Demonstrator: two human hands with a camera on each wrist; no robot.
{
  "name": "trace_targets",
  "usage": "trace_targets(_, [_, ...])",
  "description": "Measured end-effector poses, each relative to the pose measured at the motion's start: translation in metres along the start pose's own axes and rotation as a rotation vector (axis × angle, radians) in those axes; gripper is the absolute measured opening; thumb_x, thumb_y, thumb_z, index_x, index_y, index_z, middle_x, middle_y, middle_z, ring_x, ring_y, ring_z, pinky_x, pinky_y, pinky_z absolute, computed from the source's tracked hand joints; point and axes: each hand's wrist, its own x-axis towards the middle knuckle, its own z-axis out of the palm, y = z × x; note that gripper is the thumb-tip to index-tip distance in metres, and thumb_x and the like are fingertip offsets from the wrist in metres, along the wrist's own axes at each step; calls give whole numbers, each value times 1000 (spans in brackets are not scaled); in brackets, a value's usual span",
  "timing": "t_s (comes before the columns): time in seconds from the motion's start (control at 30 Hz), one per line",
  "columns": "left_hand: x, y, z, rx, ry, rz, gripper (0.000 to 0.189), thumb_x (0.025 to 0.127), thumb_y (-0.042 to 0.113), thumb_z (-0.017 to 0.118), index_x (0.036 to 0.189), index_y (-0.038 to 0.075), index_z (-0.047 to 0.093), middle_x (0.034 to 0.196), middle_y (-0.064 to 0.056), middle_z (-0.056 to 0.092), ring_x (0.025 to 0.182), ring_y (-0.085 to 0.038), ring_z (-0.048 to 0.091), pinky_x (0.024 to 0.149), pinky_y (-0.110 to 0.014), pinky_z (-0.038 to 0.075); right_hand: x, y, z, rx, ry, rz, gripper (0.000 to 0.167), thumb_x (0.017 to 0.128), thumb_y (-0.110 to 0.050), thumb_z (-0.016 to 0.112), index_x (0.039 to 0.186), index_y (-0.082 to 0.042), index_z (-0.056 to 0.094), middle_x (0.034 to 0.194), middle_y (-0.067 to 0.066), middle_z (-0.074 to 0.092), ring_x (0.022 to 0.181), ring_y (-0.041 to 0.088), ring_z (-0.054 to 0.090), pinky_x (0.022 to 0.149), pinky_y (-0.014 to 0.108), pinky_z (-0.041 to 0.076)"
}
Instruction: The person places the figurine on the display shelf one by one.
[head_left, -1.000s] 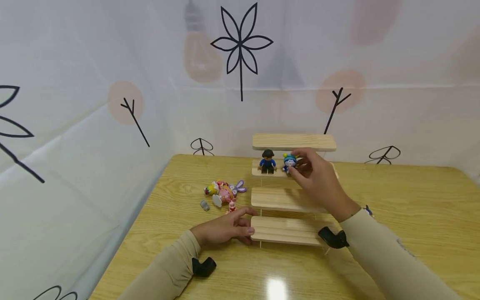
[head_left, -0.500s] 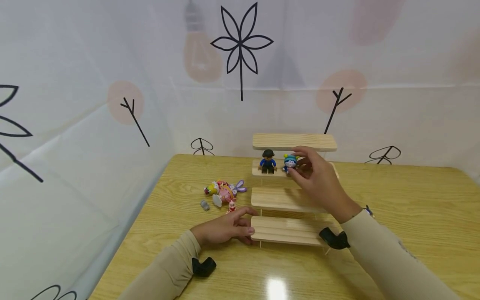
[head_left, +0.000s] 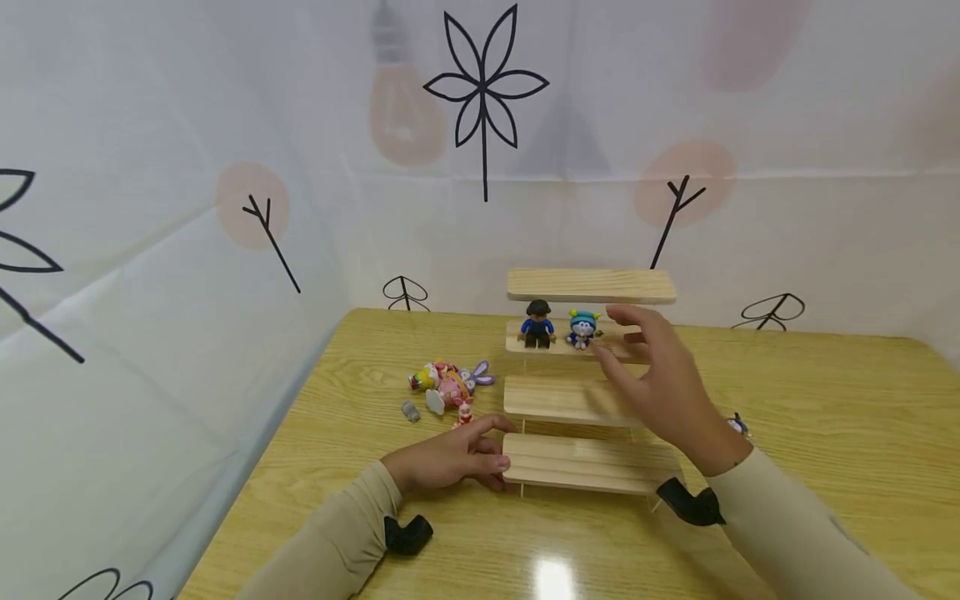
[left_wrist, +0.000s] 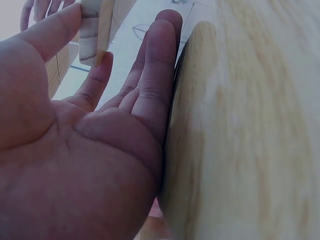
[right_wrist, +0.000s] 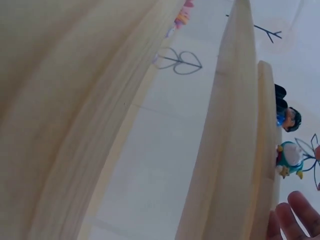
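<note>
1. Near the second-highest pale-wood shelf's [head_left: 561,352] front edge rested a blue-capped plastic figurine [head_left: 582,330].
2. Right hand [head_left: 667,387] gaped, empty.
3. Left hand [head_left: 453,454] pinched the lowest pale-wood shelf [head_left: 585,462]; jolting could topple the figurine.

I'm running head cam forward-down over the shelf stand [head_left: 570,398]; left wrist is facing the left hand [left_wrist: 85,140] very close; right wrist is peering sideways past near boards [right_wrist: 227,125], sharing the blue-hatted figure [head_left: 582,329] with head.

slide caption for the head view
Right hand beside a blue-hatted toy figurine; left hand gripping the lowest wooden shelf.
</note>
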Motion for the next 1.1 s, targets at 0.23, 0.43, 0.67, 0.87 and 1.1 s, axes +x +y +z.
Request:
trace_targets(0.23, [0, 2, 0, 21, 1, 0, 50, 104, 30, 56, 148, 21, 35, 119, -10, 68, 103, -24, 71, 97, -32, 55, -15, -8, -12, 2, 107, -57, 55, 86, 7, 70, 137, -3, 54, 133, 16, 58, 110, 28, 60, 89, 4, 42])
trace_targets(0.43, [1, 1, -1, 33, -1, 0, 50, 104, 31, 55, 149, 20, 34, 121, -11, 67, 104, -24, 71, 97, -32, 55, -26, -10, -22, 8, 125, -90, 55, 82, 13, 70, 133, 0, 57, 130, 15, 60, 109, 10, 57, 94, 6, 41])
trace_targets(0.67, [-1, 1, 0, 39, 13, -14, 49, 105, 29, 54, 148, 19, 35, 121, -13, 67, 103, -25, 71, 98, -33, 55, -38, -6, -31, -20, 149, -85, 52, 81, 13, 70, 131, -1, 59, 128, 7, 62, 108, -2, 55, 88, 3, 43])
trace_targets(0.87, [0, 1, -1, 27, 17, -20, 47, 105, 27, 54, 148, 19, 36, 121, -12, 67, 103, -26, 71, 98, -33, 55, -46, 0, -38, -24, 168, -70, 49, 83, 12, 68, 130, 0, 60, 130, -20, 54, 109, -13, 52, 80, 2, 45])
trace_targets(1.1, [0, 1, -1, 25, 0, -8, 49, 105, 28, 54, 149, 19, 34, 122, -14, 66, 105, -25, 71, 98, -33, 55, -55, 8, -46, -8, 166, -33, 44, 87, 10, 64, 129, -2, 61, 130, -26, 52, 110, -15, 50, 46, 10, 43])
